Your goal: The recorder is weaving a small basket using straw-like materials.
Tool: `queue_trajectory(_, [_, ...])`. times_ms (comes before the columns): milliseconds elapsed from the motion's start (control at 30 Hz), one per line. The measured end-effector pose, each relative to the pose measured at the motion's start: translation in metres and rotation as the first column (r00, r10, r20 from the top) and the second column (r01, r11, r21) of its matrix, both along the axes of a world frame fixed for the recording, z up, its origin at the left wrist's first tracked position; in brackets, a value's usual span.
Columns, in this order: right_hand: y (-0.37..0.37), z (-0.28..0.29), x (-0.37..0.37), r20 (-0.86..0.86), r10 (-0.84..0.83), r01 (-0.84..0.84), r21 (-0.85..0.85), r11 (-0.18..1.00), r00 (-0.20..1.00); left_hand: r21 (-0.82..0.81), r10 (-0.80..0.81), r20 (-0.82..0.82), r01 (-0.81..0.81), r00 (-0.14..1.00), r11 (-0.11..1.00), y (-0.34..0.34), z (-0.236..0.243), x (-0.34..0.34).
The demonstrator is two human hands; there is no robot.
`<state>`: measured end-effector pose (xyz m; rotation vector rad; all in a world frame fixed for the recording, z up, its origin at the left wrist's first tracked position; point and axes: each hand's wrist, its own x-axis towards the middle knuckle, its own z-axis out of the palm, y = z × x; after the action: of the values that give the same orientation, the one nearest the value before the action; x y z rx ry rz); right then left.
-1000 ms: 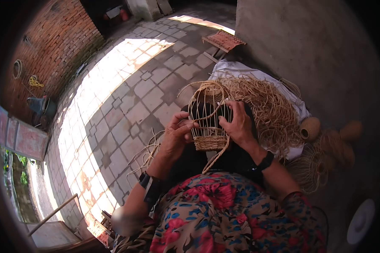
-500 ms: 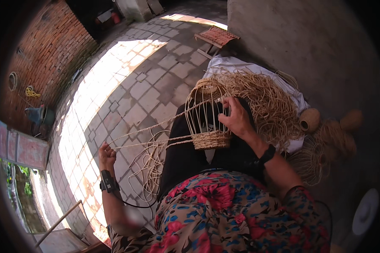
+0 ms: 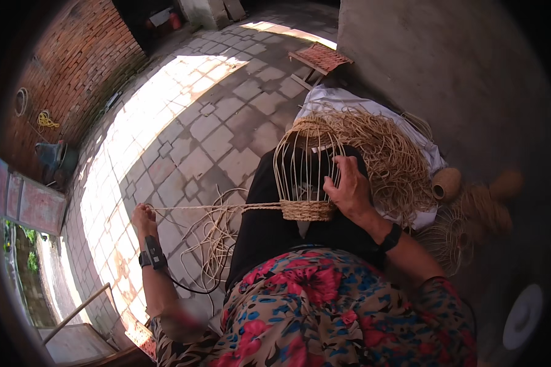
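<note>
Left hand (image 3: 144, 219) out wide, fingers closed on a twisted fibre cord (image 3: 214, 207), and that line is drawn straight and taut! Right hand (image 3: 352, 189) half curled, fingers and thumb at the ribs on the far-right side of the unfinished basket (image 3: 307, 211); whether it truly pinches one, I can't tell. The basket sits on the dark trousers (image 3: 257, 183) across the lap, cord running out from its woven band. It looks light, with slim ribs that should flex under pressure (easy to bend out of line, I'd say), so the dense band is the surest place to hold. The cord looks supple and dry, unlikely to slip. Beyond, loose strands (image 3: 217, 235) tangle on the paving, and a big fibre heap (image 3: 389, 159) spreads over white sheeting (image 3: 436, 160).
</note>
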<state>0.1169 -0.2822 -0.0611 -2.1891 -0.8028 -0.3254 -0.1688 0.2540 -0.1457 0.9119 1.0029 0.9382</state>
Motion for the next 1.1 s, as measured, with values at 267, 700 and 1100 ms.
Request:
queue_trajectory(267, [0.002, 0.011, 0.025, -0.08, -0.056, 0.053, -0.036, 0.998, 0.995, -0.101, -0.637, 0.005, 0.634, 0.771, 0.766, -0.164, 0.07, 0.138])
queue_trajectory(700, [-0.002, 0.003, 0.024, -0.104, -0.044, 0.047, 0.02, 0.999, 0.994, 0.83, -0.24, -0.481, 0.526, 0.843, 0.187, -0.204, 0.221, 0.097])
queue_trajectory(1100, [0.002, 0.003, 0.021, -0.075, 0.0, 0.001, 0.003, 1.0, 0.997, 0.095, -0.803, 0.343, 0.833, 0.487, 0.545, -0.259, 0.115, 0.162])
